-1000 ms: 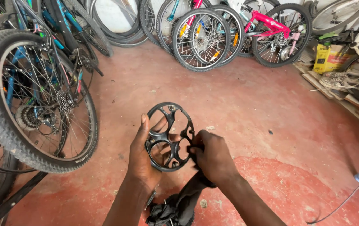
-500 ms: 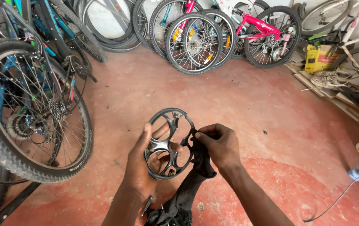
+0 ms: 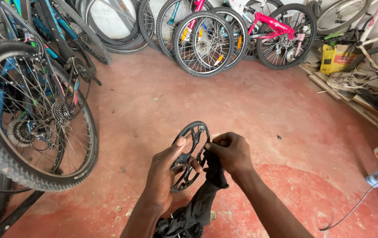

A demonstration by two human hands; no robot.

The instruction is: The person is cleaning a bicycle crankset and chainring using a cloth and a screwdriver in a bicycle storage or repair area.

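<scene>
You stand in a bicycle workshop with a red, worn concrete floor (image 3: 250,114); a row of bicycle wheels and a pink bicycle frame (image 3: 277,23) fills the top of the frame, and a big knobby-tyred bicycle wheel (image 3: 30,114) stands at the left edge.

In the lower centre of the frame you hold a black round metal chainring guard with cut-out spokes (image 3: 189,154); it is tilted, so it looks like a narrow oval, with its long axis from lower left to upper right. Your left hand (image 3: 164,178) is below and left of the ring; its thumb lies along the rim and the other fingers go behind it, closed around the lower part. Your right hand (image 3: 229,154) is at the right edge of the ring, touching it; its fingers are curled tight and pinch a dark crumpled cloth (image 3: 197,207) against the rim; the cloth hangs down from this hand to the bottom of the frame, between your forearms. The right hand is nearer to the upper rim; the left one carries the ring.
</scene>
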